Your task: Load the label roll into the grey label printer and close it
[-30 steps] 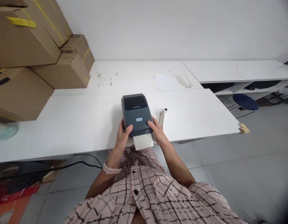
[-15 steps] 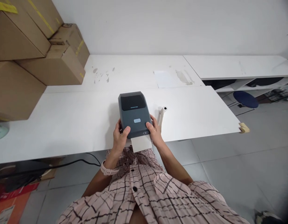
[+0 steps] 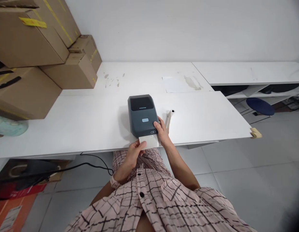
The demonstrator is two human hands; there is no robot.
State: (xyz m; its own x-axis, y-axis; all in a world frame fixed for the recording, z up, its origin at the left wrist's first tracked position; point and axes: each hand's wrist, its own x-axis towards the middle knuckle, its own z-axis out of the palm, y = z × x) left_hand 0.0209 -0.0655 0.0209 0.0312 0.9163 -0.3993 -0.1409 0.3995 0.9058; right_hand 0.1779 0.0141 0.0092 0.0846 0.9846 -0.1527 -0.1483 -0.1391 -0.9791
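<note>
A dark grey label printer (image 3: 144,115) rests on the white table close to its front edge. From its front slot a blank white label strip (image 3: 151,141) sticks out over the edge. My left hand (image 3: 134,152) pinches the strip's left side between thumb and fingers. Against the printer's right front corner lies my right hand (image 3: 162,130), its thumb on top and its fingers round the side, partly hidden. Just right of that hand, a small white paper roll (image 3: 170,116) lies on the table.
Cardboard boxes (image 3: 76,71) are stacked at the left, near a pale green cylinder (image 3: 11,125). A white sheet (image 3: 174,84) lies toward the back. Yellowish padding covers the table corner (image 3: 255,132). A blue stool (image 3: 260,106) stands at the right; a black cable (image 3: 86,163) hangs below.
My left hand has left the printer's left side and taken hold of the label strip. My right hand stays on the printer. The view has shifted slightly.
</note>
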